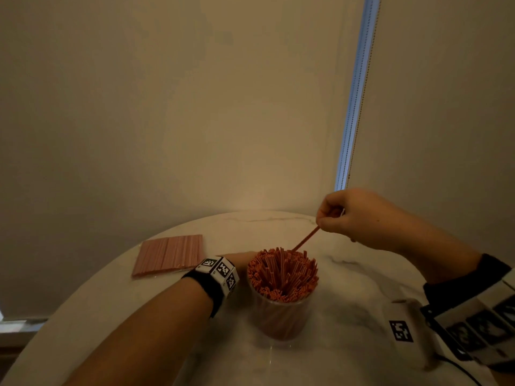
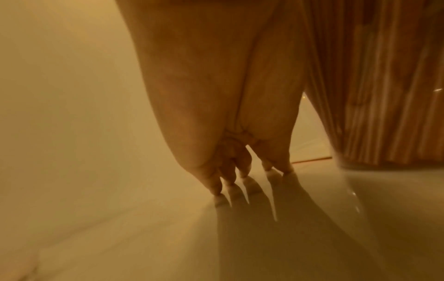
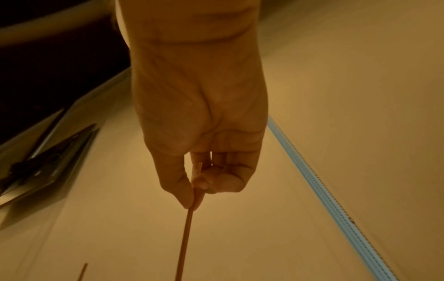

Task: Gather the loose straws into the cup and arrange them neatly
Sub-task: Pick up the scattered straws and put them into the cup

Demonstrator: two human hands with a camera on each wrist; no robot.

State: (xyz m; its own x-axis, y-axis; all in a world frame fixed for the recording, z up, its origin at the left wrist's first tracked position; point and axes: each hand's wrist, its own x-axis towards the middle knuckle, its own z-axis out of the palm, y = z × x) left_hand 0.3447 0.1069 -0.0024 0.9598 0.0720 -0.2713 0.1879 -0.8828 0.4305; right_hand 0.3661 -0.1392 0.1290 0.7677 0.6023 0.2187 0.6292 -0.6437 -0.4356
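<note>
A clear cup (image 1: 280,319) stands mid-table, packed with upright orange straws (image 1: 281,274). Above and behind it, my right hand (image 1: 331,215) pinches a single orange straw (image 1: 305,242) between thumb and forefinger; the straw slants down to the bundle's top. The right wrist view shows that pinch (image 3: 194,199) on the straw (image 3: 185,237). My left hand (image 1: 239,257) sits just left of the cup, mostly hidden by its wristband. In the left wrist view its fingers (image 2: 225,182) are straight, tips on the table beside the cup (image 2: 384,95). One loose straw (image 2: 312,159) lies beyond them.
A flat pack of pink straws (image 1: 170,254) lies at the back left of the round white marble table (image 1: 356,288). A white item with a black square marker (image 1: 401,331) sits at the front right. Beige blinds with a blue gap (image 1: 354,107) hang behind.
</note>
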